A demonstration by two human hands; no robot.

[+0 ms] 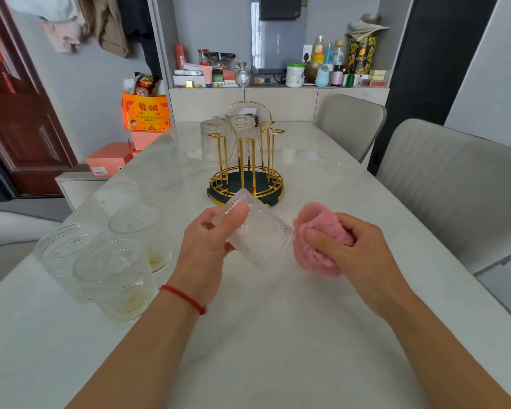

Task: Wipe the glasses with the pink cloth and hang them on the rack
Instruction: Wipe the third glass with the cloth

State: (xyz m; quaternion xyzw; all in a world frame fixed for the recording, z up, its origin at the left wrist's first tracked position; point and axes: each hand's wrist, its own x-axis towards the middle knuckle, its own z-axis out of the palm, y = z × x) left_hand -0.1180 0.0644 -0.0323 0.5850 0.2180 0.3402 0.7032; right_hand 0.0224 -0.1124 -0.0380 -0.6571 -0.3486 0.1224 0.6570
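My left hand (208,240) grips a clear ribbed glass (257,231), tilted on its side above the white table, thumb across its base. Just to its right my right hand (351,249) holds the bunched pink cloth (316,240), which touches the glass's open end. Beyond them stands the gold wire rack (247,160) on a dark round base, with two glasses (214,140) hanging upside down on its left and middle pegs. Three more ribbed glasses (112,270) stand upright at the table's left edge.
Two grey chairs (443,196) stand along the table's right side. Orange and pink boxes (112,157) sit on a low unit to the left. A shelf (278,84) crowded with bottles and jars runs behind the table (278,335).
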